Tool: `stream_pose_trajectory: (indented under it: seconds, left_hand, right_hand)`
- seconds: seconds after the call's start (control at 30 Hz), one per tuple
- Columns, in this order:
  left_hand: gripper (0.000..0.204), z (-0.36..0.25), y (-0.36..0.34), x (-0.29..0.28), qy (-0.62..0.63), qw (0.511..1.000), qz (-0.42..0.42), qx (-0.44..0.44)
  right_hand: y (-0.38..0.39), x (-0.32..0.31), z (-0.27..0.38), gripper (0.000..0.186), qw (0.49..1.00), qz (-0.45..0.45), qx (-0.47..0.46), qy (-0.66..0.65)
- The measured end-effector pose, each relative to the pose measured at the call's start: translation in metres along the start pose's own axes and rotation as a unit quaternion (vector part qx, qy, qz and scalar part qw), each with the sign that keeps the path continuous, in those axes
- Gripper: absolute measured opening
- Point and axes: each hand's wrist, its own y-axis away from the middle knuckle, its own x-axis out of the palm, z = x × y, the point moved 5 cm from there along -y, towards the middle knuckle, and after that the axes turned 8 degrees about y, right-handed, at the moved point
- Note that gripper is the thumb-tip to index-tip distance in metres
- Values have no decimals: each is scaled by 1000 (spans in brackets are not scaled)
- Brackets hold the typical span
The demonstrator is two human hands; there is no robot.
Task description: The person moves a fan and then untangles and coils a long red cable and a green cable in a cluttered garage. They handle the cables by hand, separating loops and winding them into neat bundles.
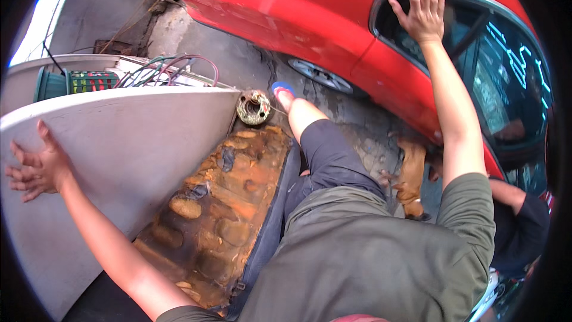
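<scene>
My left hand (37, 166) has its fingers spread against the grey panel (134, 146) at the left, appearing to touch it. My right hand (423, 13) is spread on the red car (280, 6), over the top edge of its dark side window (497, 68); neither hand grips anything. Below the grey panel lies a worn orange-brown padded piece (232, 209) with lumpy surface and dark fabric edge. Just left of my sandalled foot (283, 95) is a round ring-shaped object (253, 107) with holes.
Behind the panel stand a green container (50, 83) and coloured hoses or cables (190, 62). The car's wheel (319, 74) borders the cracked pavement (232, 48). A brown dog (411, 173) is beside the car. Another person (518, 226) in dark clothing is at the lower right.
</scene>
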Motion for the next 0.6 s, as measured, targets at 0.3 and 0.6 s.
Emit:
stream_pose_trajectory:
  seconds: [0.3,0.6]
  left_hand:
    - [110,5,6,10,-313,948,54,1]
    - [88,1,32,9,4,998,16,65]
  right_hand:
    - [-12,-24,-3,71,999,36,-7,-24]
    - [160,-128,53,56,919,214,65,-325]
